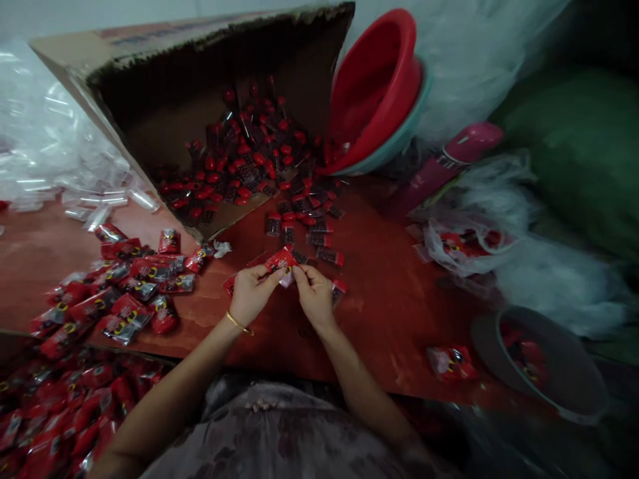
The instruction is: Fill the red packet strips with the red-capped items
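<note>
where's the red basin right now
In the head view the red basin is at the top, right of centre, tipped on its side inside a teal basin, leaning against the right edge of the open cardboard box.

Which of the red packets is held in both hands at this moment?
The red packet pinched between the left hand and right hand, just in front of the tipped cardboard box. All other packets lie untouched on the table.
</note>
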### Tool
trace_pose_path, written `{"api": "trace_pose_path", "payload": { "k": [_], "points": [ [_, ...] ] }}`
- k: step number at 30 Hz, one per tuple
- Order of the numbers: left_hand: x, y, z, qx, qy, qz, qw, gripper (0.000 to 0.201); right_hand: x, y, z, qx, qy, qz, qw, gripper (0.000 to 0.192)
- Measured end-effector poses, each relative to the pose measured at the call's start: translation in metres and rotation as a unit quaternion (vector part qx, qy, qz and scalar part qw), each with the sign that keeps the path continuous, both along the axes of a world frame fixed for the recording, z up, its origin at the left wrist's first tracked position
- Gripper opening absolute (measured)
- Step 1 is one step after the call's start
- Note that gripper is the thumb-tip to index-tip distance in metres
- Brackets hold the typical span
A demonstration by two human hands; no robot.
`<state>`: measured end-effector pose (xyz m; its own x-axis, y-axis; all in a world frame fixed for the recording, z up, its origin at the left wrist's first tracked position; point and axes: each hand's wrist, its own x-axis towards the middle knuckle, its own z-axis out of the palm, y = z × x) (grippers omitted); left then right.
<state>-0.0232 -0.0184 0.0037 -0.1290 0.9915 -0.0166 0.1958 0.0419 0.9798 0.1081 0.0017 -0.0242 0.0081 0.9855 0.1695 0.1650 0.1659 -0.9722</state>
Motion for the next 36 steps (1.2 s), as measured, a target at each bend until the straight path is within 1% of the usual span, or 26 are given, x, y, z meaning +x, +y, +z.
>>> {"api": "trace_pose_path", "payload": {
  "k": [1,2,3,5,9,13,15,16,18,20,22,24,26,27,29,30,31,32,33,34,36],
  "points": [
    [0.004,0.000,-0.003,-0.007,-0.065,0.023,0.998,0.035,-0.001,-0.002,-0.001,-0.007,0.017,0.008,1.000,0.026],
    [0.008,0.001,-0.006,-0.008,-0.109,0.040,0.993,0.033,-0.001,-0.004,-0.001,-0.014,0.030,0.015,0.999,0.025],
    [0.011,0.000,-0.008,-0.005,-0.131,0.050,0.990,0.032,0.000,-0.006,-0.002,-0.019,0.037,0.021,0.999,0.025],
    [0.014,-0.001,-0.012,0.003,-0.124,0.060,0.990,0.027,0.001,-0.009,-0.002,-0.016,0.028,0.023,0.999,0.024],
    [0.016,-0.005,-0.015,0.007,-0.081,0.071,0.994,0.024,0.003,-0.015,-0.003,0.032,-0.040,0.005,0.999,0.025],
    [0.021,-0.007,-0.013,0.010,-0.050,0.079,0.996,0.022,0.000,-0.019,-0.007,0.062,-0.092,-0.024,0.994,0.036],
    [0.023,-0.008,-0.011,0.007,-0.074,0.076,0.994,0.022,0.000,-0.019,-0.007,0.068,-0.099,-0.028,0.992,0.037],
    [0.024,-0.009,-0.010,0.003,-0.106,0.071,0.992,0.021,0.000,-0.019,-0.007,0.070,-0.098,-0.022,0.993,0.035],
    [0.024,-0.009,-0.007,-0.021,-0.190,0.062,0.980,0.026,0.003,-0.017,-0.005,0.067,-0.091,-0.003,0.994,0.028],
    [0.023,-0.008,-0.005,-0.062,-0.260,0.056,0.962,0.033,0.008,-0.014,-0.002,0.059,-0.089,0.018,0.994,0.025],
    [0.023,-0.007,-0.003,-0.110,-0.289,0.055,0.949,0.037,0.015,-0.012,0.002,0.051,-0.104,0.036,0.993,0.026],
    [0.023,-0.005,-0.002,-0.142,-0.307,0.072,0.938,0.036,0.026,-0.013,0.006,0.046,-0.146,0.023,0.988,0.031],
    [0.022,-0.002,-0.001,-0.166,-0.338,0.102,0.921,0.038,0.043,-0.017,0.010,0.028,-0.240,-0.026,0.970,0.035],
    [0.021,-0.001,-0.001,-0.175,-0.356,0.113,0.911,0.039,0.052,-0.019,0.011,0.005,-0.305,-0.055,0.951,0.038],
    [0.020,0.001,-0.001,-0.191,-0.387,0.117,0.894,0.040,0.069,-0.023,0.011,-0.074,-0.435,-0.095,0.892,0.044],
    [0.020,0.002,-0.001,-0.196,-0.399,0.113,0.889,0.040,0.076,-0.024,0.010,-0.118,-0.481,-0.104,0.862,0.046],
    [0.020,0.003,-0.002,-0.200,-0.408,0.110,0.884,0.040,0.081,-0.025,0.008,-0.155,-0.511,-0.110,0.838,0.048],
    [0.021,0.003,-0.002,-0.205,-0.415,0.106,0.880,0.040,0.084,-0.026,0.005,-0.179,-0.527,-0.113,0.823,0.049],
    [0.021,0.003,-0.003,-0.210,-0.419,0.102,0.877,0.041,0.084,-0.026,0.003,-0.188,-0.532,-0.115,0.818,0.047],
    [0.022,0.002,-0.004,-0.214,-0.422,0.099,0.875,0.042,0.084,-0.025,0.000,-0.186,-0.531,-0.116,0.818,0.045],
    [0.023,0.000,-0.005,-0.219,-0.423,0.097,0.874,0.042,0.082,-0.024,-0.004,-0.172,-0.517,-0.111,0.831,0.038]
  ]
}}
